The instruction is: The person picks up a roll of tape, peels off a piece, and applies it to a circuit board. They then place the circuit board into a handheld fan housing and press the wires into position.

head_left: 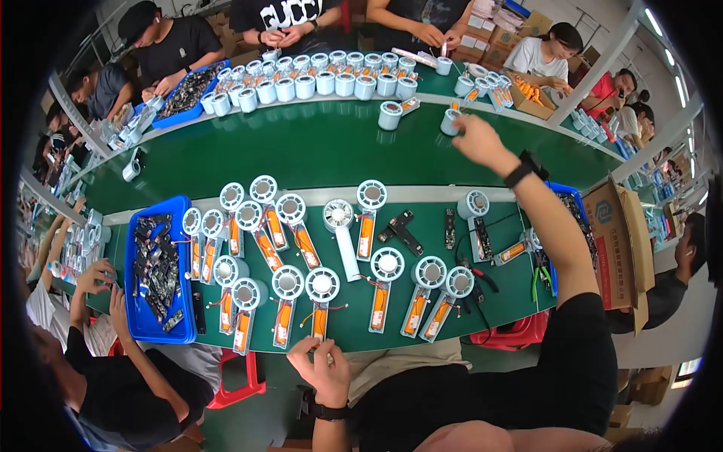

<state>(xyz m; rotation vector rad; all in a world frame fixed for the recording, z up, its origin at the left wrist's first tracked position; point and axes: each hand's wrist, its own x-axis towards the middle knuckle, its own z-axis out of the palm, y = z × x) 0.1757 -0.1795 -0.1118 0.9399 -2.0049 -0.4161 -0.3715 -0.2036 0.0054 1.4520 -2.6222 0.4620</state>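
My right hand (pixel 482 142) reaches far across to the green belt, its fingers closed at the round head of a light-blue handheld fan (pixel 450 122). Low at the near table edge, my left hand (pixel 322 369) has its fingertips pinched together; whatever may be in them is too small to make out. Just above it lies a handheld fan (pixel 321 286) with an orange battery in its opened handle. Several similar fans spread over the table, among them one with a closed white handle (pixel 345 241). Another fan unit (pixel 474 205) stands near dark circuit boards (pixel 449 228).
A blue tray (pixel 188 301) of dark boards stands at the left, another blue tray (pixel 554 271) at the right beside a cardboard box (pixel 619 248). Pliers (pixel 482 277) lie by the right-hand fans. Beyond the belt (pixel 301 147), rows of fans (pixel 304 84) stand before several co-workers.
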